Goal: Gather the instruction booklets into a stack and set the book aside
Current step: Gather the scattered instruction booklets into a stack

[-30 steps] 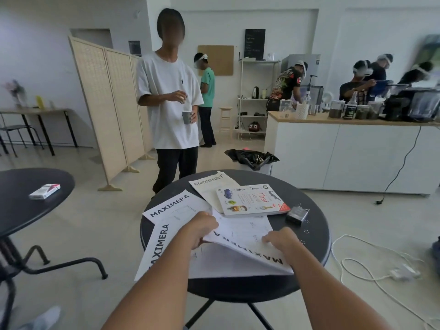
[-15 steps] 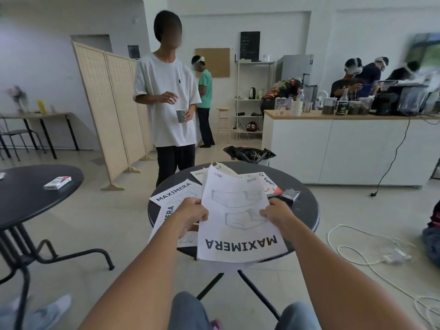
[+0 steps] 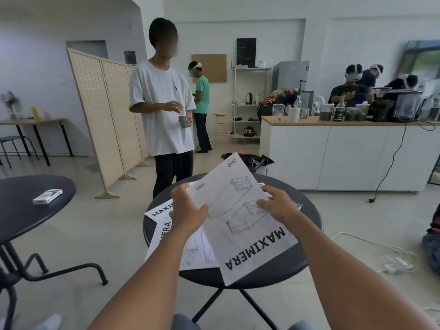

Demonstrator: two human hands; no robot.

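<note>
Both hands hold a white MAXIMERA instruction booklet [image 3: 240, 225] above the round black table [image 3: 312, 225]. My left hand [image 3: 187, 210] grips its left edge and my right hand [image 3: 277, 204] grips its right edge. The booklet is turned at a slant, its title toward me and to the right. Two more MAXIMERA booklets [image 3: 164, 225] lie on the table under my left forearm, partly covered. The book and the other booklet are hidden behind the held booklet; only a sliver of paper [image 3: 266, 189] shows by my right hand.
A person in a white T-shirt [image 3: 164, 110] stands just beyond the table with a cup. A second black table [image 3: 21, 215] with a small white box [image 3: 47, 196] is at left. A white counter [image 3: 345, 153] is at right; cables [image 3: 371, 248] lie on the floor.
The booklet was lifted off the table with both hands, held up square, then rotated so it now lies at a slant. My view moved closer over the table.
</note>
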